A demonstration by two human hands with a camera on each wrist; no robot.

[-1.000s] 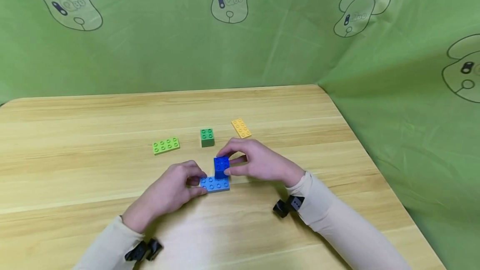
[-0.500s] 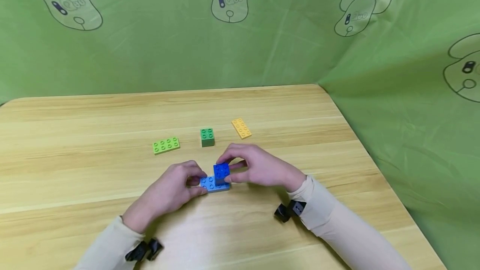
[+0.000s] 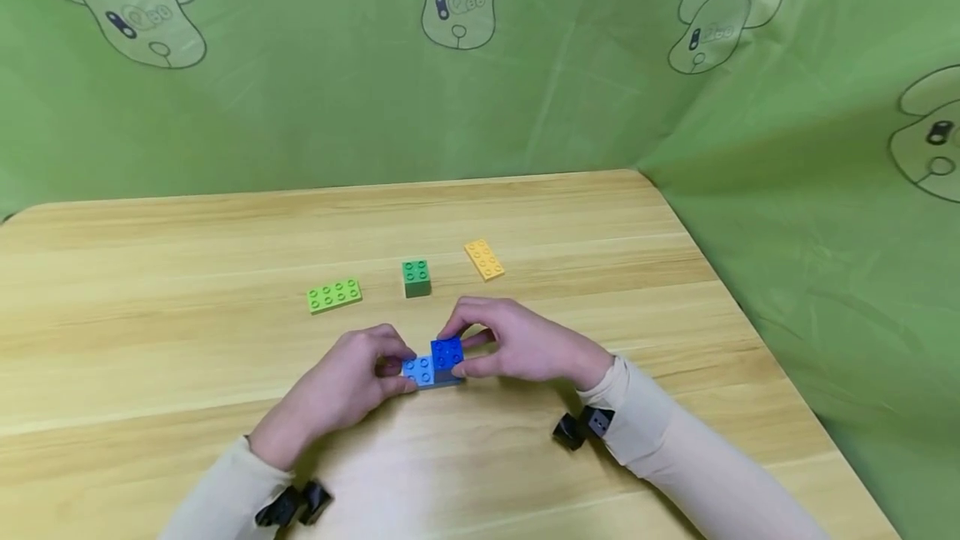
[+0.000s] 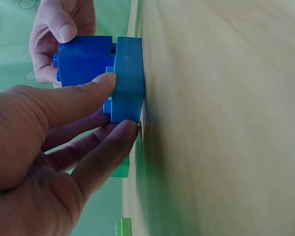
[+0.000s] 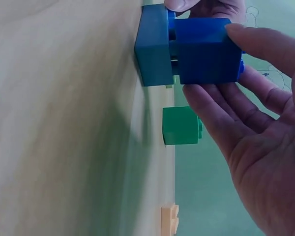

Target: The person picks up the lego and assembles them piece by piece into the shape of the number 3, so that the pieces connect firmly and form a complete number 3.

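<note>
A light blue flat building brick [image 3: 417, 370] lies on the table, with my left hand [image 3: 348, 377] pinching its left end between thumb and fingers. Over its right half is a dark blue square brick [image 3: 447, 352], upright, which my right hand [image 3: 528, 342] grips from the right side. From the right wrist, a narrow gap with studs showing separates the dark blue brick [image 5: 206, 51] from the light blue brick [image 5: 154, 49]. The same gap appears in the left wrist view, where my left thumb [image 4: 105, 83] presses the light blue brick's side.
Farther back on the wooden table [image 3: 187, 273] lie a lime-green flat brick [image 3: 334, 296], a green square brick [image 3: 416, 278] and a yellow-orange flat brick [image 3: 484, 260]. A green curtain [image 3: 337, 107] hangs behind the table and along its right side.
My right hand has lowered the dark blue brick toward the front, over the light blue brick's right half. My left hand keeps its hold in about the same place.
</note>
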